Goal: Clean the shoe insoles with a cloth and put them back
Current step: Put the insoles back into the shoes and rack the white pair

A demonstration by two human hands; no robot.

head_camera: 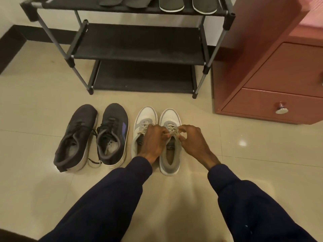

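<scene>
Two pairs of shoes stand on the tiled floor, toes pointing away from me. The right-hand white and grey sneaker (170, 117) has both my hands at its lacing. My left hand (153, 142) pinches the laces from the left side and covers part of the other white sneaker (145, 116). My right hand (194, 138) pinches the laces from the right. A dark pair sits to the left: one dark shoe (76, 137) and one with a purple stripe (113, 133). Several insoles (170, 4) lie on the rack's top shelf. No cloth is in view.
A black shoe rack (139, 42) with three fabric shelves stands behind the shoes. A reddish-brown drawer cabinet (272, 81) with a metal knob (281, 109) stands to the right. Dark skirting runs along the wall at the left.
</scene>
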